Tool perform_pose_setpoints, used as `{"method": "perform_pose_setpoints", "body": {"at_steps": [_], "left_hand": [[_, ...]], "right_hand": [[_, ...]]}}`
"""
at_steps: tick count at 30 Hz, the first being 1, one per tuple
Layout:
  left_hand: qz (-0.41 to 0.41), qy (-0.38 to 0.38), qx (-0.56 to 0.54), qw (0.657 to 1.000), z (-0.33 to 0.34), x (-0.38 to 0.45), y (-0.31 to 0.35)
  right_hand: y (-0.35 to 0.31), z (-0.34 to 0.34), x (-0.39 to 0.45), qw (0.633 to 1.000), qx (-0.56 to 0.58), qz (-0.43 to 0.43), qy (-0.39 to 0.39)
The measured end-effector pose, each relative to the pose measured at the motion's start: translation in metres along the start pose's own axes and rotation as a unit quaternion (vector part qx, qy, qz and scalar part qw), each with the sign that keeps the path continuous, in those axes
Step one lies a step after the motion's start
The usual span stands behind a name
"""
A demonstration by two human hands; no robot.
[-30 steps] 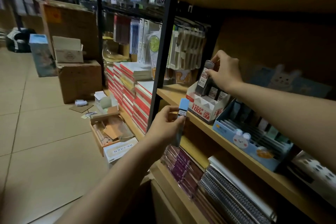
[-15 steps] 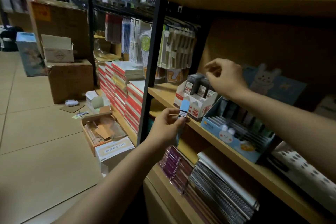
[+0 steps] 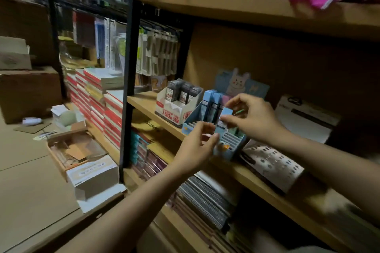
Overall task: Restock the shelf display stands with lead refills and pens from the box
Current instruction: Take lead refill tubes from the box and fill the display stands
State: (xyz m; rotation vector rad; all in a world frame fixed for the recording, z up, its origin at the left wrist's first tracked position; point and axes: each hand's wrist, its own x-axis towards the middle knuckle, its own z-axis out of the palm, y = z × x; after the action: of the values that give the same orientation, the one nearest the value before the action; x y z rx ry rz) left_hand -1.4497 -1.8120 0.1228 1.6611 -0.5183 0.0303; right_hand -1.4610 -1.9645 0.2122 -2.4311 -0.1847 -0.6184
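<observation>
the right hand (image 3: 253, 118) pinches a blue refill (image 3: 225, 116) over the blue stand (image 3: 232, 146). left hand (image 3: 197, 146) is half curled, holding nothing. slide it straight down into an empty slot.

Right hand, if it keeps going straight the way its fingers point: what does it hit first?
Probably the blue-capped lead refill already pinched at the right hand's fingertips; beyond that, the left hand, then the slots of the blue display stand. Depth is uncertain.

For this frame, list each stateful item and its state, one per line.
Right hand: pinching a blue refill case.
Blue refill case: held over the blue stand.
Left hand: fingers curled at the stand's front, grip unclear.
Blue stand: front slots empty.
White stand: holds three dark cases, upright.
</observation>
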Motion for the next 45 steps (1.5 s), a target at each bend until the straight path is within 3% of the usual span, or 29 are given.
{"method": "perform_pose_setpoints", "body": {"at_steps": [3,5,7,10,18,30,36,40,43,45], "left_hand": [[0.106,0.015,0.241,0.965,-0.005,0.003,-0.016],[0.119,-0.015,0.372,0.92,-0.011,0.006,-0.032],[0.097,-0.056,0.422,0.899,-0.014,0.008,-0.049],[0.088,-0.077,0.395,0.911,-0.014,0.011,-0.065],[0.119,-0.03,0.39,0.913,-0.026,0.022,-0.076],[0.157,-0.031,0.373,0.914,-0.031,0.022,-0.074],[0.13,-0.066,0.399,0.905,-0.03,0.018,-0.066],[0.088,-0.085,0.325,0.938,-0.035,0.001,-0.056],[0.105,0.006,0.265,0.959,-0.042,-0.019,-0.047],[0.044,0.019,0.224,0.973,-0.048,-0.035,-0.049]], "right_hand": [[-0.001,-0.023,0.022,0.997,-0.046,-0.011,0.059],[-0.001,-0.03,0.038,0.992,-0.083,-0.014,0.091],[0.0,-0.025,0.052,0.989,-0.11,-0.015,0.098],[0.002,-0.004,0.066,0.988,-0.129,-0.029,0.083],[0.014,0.037,0.085,0.985,-0.155,-0.036,0.069],[0.02,0.051,0.081,0.974,-0.214,-0.031,0.066],[0.015,0.051,0.076,0.964,-0.257,0.015,0.066],[0.009,0.047,0.049,0.98,-0.147,-0.075,0.111],[0.003,0.047,0.011,0.975,-0.077,-0.167,0.125],[0.003,0.055,-0.018,0.973,-0.053,-0.206,0.086]]}}
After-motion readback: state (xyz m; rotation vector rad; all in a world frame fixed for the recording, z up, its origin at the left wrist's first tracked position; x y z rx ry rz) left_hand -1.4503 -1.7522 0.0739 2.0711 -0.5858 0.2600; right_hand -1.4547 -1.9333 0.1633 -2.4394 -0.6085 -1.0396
